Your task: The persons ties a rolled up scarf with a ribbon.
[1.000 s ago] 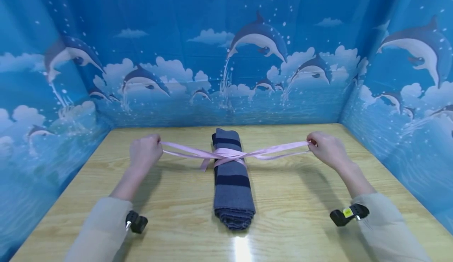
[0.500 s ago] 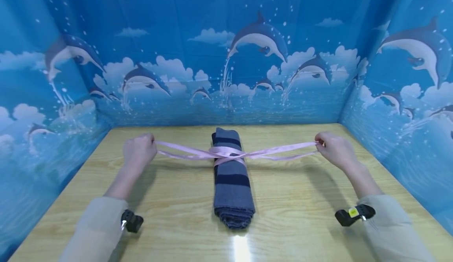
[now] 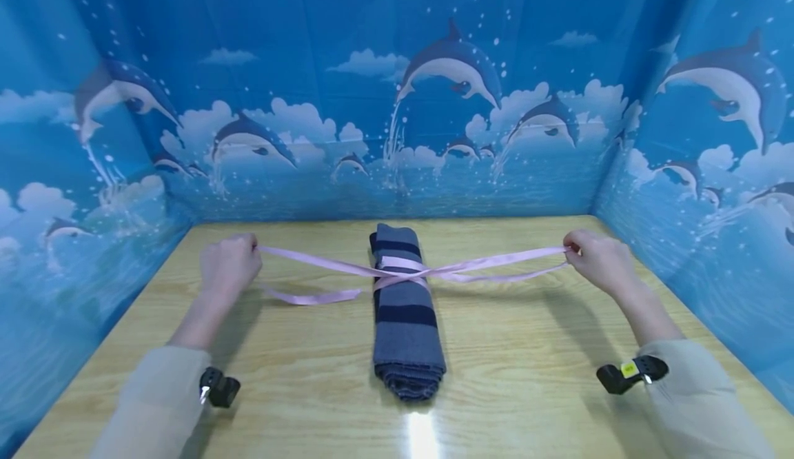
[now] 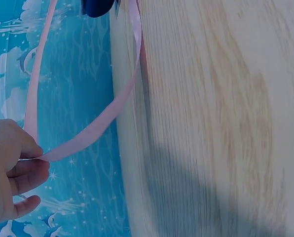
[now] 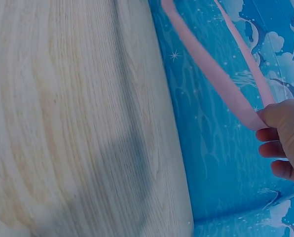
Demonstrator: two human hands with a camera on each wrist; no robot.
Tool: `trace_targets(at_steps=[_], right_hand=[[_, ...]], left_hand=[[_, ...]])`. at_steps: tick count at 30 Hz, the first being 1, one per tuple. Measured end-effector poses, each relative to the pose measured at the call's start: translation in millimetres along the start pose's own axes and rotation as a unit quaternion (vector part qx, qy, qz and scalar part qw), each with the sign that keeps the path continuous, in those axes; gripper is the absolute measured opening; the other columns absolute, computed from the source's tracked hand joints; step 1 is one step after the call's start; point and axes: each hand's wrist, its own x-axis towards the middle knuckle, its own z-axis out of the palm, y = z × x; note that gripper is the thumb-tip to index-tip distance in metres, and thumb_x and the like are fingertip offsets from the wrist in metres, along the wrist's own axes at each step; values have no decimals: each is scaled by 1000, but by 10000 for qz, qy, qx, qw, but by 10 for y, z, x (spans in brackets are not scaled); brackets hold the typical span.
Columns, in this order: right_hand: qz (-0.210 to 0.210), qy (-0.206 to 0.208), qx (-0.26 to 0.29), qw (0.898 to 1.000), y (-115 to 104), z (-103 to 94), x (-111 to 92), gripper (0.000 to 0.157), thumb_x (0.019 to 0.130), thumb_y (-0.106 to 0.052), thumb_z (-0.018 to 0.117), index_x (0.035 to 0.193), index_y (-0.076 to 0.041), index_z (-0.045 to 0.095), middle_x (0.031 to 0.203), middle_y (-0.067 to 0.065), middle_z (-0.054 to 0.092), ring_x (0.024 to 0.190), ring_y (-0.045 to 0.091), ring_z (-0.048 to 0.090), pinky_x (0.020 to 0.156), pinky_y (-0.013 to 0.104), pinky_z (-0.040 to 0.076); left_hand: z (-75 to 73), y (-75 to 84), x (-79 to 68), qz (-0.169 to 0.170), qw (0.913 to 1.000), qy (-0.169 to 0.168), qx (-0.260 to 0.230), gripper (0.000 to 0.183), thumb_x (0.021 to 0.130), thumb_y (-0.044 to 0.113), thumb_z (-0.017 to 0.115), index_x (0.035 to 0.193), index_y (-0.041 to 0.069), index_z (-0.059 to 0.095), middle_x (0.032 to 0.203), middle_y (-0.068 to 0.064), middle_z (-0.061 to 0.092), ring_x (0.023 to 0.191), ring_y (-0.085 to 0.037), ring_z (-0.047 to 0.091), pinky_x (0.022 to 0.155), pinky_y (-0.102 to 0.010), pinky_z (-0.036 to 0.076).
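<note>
A rolled grey-blue cloth [image 3: 409, 342] with dark stripes lies lengthwise on the wooden table. Round its upper part goes a pink ribbon [image 3: 496, 261], which crosses itself on top. My left hand [image 3: 231, 264] pinches the ribbon out to the left; the left wrist view shows two lengths of ribbon [image 4: 88, 136] meeting at thumb and fingers. One of these trails low beside the roll, its cut end [image 3: 338, 296] loose. Out to the right, my right hand [image 3: 600, 260] pinches a doubled length, seen as a folded ribbon [image 5: 216, 79] in the right wrist view.
A blue curtain [image 3: 298, 32] printed with dolphins and clouds surrounds the table [image 3: 509, 376] at the back and both sides. Black wrist cameras [image 3: 220, 386] sit on both sleeves.
Both hands have moved outward, drawing the ribbon longer. On the left, the loose ribbon end has slipped off the roll and now hangs free; another short end shows on top of the roll.
</note>
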Motion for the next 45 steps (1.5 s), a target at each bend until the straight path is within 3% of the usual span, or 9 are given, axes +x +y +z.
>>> trace_targets(at_steps=[6,15,22,32,39,45], right_hand=[[145,-147,-63,9998,46,-60,2,9,76,-2,65,84,-4,65,73,6,64,61,24,58,48,43,42],[152,-162,-141,9997,126,-106,-59,6,76,-3,68,81,-3,64,70,5,60,59,21,55,50,42,43],[-229,110,-276,9993,213,-87,-157,9,72,-2,72,74,-3,64,64,3,57,52,16,49,45,36,40],[-465,82,-557,9973,394,-112,-251,10,72,0,71,74,-4,62,65,3,54,49,16,45,41,34,35],[-413,-114,-886,9951,492,-107,-290,4,72,-3,70,73,-4,66,63,3,54,52,21,51,41,38,39],[16,-809,-1088,9908,509,-97,-311,7,78,-9,67,79,-2,70,63,2,53,54,21,51,43,39,41]], left_hand=[[-60,-44,-5,-135,9995,-241,171,17,78,2,51,85,-4,65,69,-18,62,63,-39,57,58,-51,41],[-103,-113,-31,-117,9990,-381,198,12,78,3,56,81,-5,64,62,-15,59,56,-35,53,55,-47,40],[-117,-142,-56,-118,9986,-478,200,13,79,5,55,81,-4,64,63,-15,59,57,-37,54,54,-48,40],[-99,-273,-111,96,9994,-64,311,20,77,3,52,57,4,49,50,-8,45,48,-32,48,48,-48,37],[-95,-329,-117,164,9971,-439,598,15,76,1,48,62,-1,53,57,-15,50,57,-40,54,58,-53,40],[-86,-339,-133,380,9910,-932,885,4,69,-4,54,67,-4,56,61,-15,53,62,-37,55,66,-54,43]])
